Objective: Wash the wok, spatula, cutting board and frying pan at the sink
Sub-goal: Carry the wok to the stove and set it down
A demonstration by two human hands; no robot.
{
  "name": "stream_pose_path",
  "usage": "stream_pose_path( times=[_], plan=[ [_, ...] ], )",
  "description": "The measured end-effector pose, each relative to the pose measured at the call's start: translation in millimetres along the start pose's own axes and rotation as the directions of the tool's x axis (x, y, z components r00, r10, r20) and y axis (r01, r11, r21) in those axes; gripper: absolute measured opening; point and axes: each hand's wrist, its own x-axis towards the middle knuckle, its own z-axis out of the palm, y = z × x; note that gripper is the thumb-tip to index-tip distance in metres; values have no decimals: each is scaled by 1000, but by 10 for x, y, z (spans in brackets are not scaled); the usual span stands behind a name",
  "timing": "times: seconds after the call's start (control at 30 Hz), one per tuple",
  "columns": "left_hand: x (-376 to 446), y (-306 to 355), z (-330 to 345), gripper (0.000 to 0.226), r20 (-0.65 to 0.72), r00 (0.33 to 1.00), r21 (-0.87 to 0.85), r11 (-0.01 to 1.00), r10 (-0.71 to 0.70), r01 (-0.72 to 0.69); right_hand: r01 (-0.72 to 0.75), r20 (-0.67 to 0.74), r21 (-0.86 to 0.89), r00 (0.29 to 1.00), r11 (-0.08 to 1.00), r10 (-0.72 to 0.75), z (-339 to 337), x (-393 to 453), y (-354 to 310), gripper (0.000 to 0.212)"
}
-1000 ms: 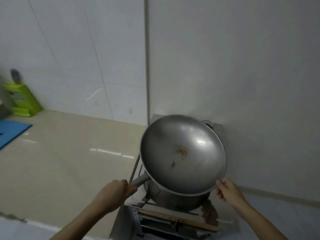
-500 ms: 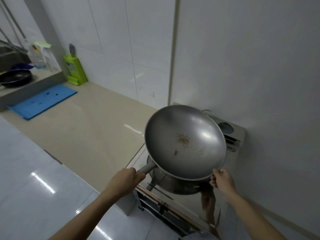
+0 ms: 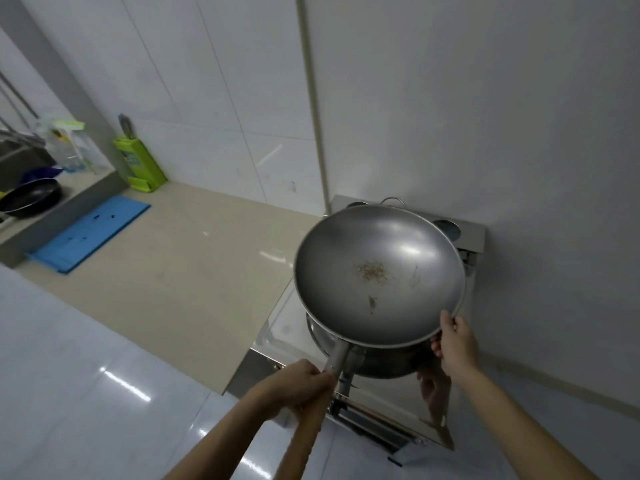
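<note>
A large grey metal wok (image 3: 398, 258) with brown food bits in its bowl hangs tilted above a steel stove (image 3: 464, 237). My left hand (image 3: 294, 386) is closed around its long handle. My right hand (image 3: 455, 341) pinches the near right rim. A blue cutting board (image 3: 90, 233) lies flat on the beige counter (image 3: 180, 271) at the left. Farther left a black frying pan (image 3: 31, 197) rests on a raised ledge by the sink area (image 3: 17, 161). No spatula is visible.
A green knife block (image 3: 138, 164) stands against the tiled wall. A clear bottle with a green cap (image 3: 69, 147) sits on the ledge. A steel pot or burner ring (image 3: 374, 358) lies under the wok. Glossy white floor tiles (image 3: 69, 393) spread below left.
The view has swung left and pulled back, bringing the cutting board, frying pan and ledge into sight. The wok stays held above the stove in both hands.
</note>
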Motion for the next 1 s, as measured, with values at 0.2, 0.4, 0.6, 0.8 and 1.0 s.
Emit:
stream_pose_path(
  times=[0.2, 0.4, 0.6, 0.8, 1.0],
  plan=[
    [65, -17, 273, 36, -8, 998, -3, 998, 68, -68, 40, -13, -117, 999, 992, -41, -119, 93, -83, 40],
    [15, -146, 224, 48, 31, 999, -90, 996, 30, -27, 81, -19, -198, 996, 977, -87, -170, 81, -70, 46],
    [-60, -228, 23, 35, -150, 986, -75, 993, 79, -91, 282, -109, -407, 929, 869, -353, -255, 32, -150, 37],
    [-63, -256, -361, 28, -403, 887, 137, 973, 225, -185, 675, 198, -397, 725, 622, -660, 193, -284, -766, 28],
    [-275, -524, -1000, 24, -765, 555, 247, 945, 326, -214, 893, 621, -309, 451, 328, -641, 1161, -680, -1389, 29]
  ],
)
